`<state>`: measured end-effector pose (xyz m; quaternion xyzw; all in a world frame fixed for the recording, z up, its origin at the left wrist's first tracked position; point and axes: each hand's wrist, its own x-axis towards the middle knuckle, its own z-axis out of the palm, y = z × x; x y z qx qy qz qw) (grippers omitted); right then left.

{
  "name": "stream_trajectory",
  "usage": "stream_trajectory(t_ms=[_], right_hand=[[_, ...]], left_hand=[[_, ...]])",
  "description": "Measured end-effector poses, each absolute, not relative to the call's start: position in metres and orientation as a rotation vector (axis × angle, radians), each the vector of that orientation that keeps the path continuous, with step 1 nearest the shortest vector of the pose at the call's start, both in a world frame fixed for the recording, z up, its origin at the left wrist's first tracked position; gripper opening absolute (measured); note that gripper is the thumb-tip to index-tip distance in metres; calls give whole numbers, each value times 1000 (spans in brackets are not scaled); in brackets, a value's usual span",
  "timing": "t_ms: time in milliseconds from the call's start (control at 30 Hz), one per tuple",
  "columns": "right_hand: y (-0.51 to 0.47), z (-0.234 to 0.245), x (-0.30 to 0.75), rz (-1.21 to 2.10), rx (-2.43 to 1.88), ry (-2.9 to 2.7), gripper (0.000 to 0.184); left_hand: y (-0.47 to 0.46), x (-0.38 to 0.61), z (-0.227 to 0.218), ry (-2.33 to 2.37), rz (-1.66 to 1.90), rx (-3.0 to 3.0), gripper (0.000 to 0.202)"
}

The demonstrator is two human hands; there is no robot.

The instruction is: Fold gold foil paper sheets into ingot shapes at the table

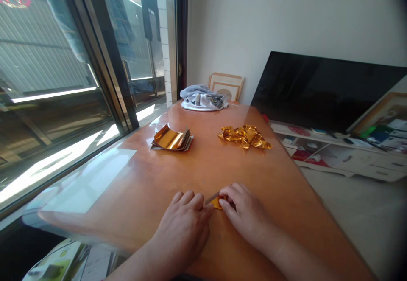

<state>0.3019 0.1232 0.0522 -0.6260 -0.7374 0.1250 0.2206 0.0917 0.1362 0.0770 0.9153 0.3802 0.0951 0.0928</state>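
Between my two hands, low over the near part of the wooden table [203, 166], is a small piece of gold foil paper [217, 203] with a folded edge. My left hand [186, 221] is closed, its thumb and fingers pinching the paper's left end. On the right end, the thumb and forefinger of my right hand [243, 209] pinch it too. Farther back on the left lies a stack of gold foil sheets [171, 139], the top ones curling up. At the back right sits a heap of folded gold foil pieces [245, 136].
A bundle of grey cloth [203, 98] lies at the table's far end, before leaning picture frames [226, 85]. A sliding glass door [95, 60] runs along the left. To the right stand a large television [324, 90] and a white low cabinet [349, 158].
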Motion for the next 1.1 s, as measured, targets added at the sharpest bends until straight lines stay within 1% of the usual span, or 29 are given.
stream_trajectory(t_ms=[133, 300, 800, 1100], right_hand=[[121, 55, 300, 287, -1754, -2067, 7], [120, 61, 299, 289, -1747, -2117, 14], [119, 64, 300, 266, -1778, -2151, 16], [115, 67, 300, 248, -1734, -2193, 16]], left_hand=[[135, 94, 80, 1111, 279, 2748, 19], [134, 96, 81, 1096, 249, 2818, 18], [128, 102, 74, 1061, 244, 2903, 16], [131, 101, 87, 1070, 219, 2881, 17]])
